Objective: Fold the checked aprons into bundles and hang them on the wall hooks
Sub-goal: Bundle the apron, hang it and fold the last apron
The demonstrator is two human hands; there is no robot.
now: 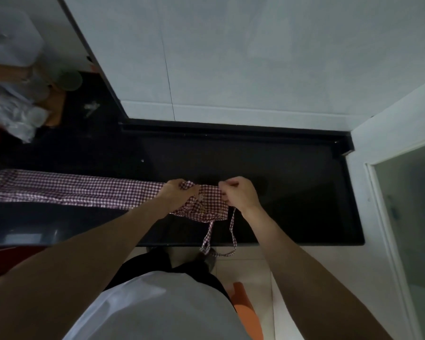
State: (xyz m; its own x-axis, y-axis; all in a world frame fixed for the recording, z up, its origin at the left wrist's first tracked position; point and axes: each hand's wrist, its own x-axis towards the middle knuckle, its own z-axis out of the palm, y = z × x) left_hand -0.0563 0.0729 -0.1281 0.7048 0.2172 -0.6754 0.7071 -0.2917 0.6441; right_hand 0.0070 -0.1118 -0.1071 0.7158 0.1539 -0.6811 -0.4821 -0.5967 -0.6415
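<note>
A red-and-white checked apron [84, 190] lies folded into a long narrow strip across the black countertop [292, 192], running from the far left to the middle. Its right end is bunched up between my hands. My left hand [179, 195] grips the bunched cloth from the left. My right hand [238, 192] pinches the same end from the right with curled fingers. Two thin checked apron ties [232, 239] hang from that end over the counter's front edge. No wall hooks are in view.
White tiled wall [231, 57] rises behind the counter. Clear plastic bags and containers [17, 111] crowd the back left corner. A glass door panel [410, 217] stands to the right. An orange object [245, 310] lies on the floor by my feet.
</note>
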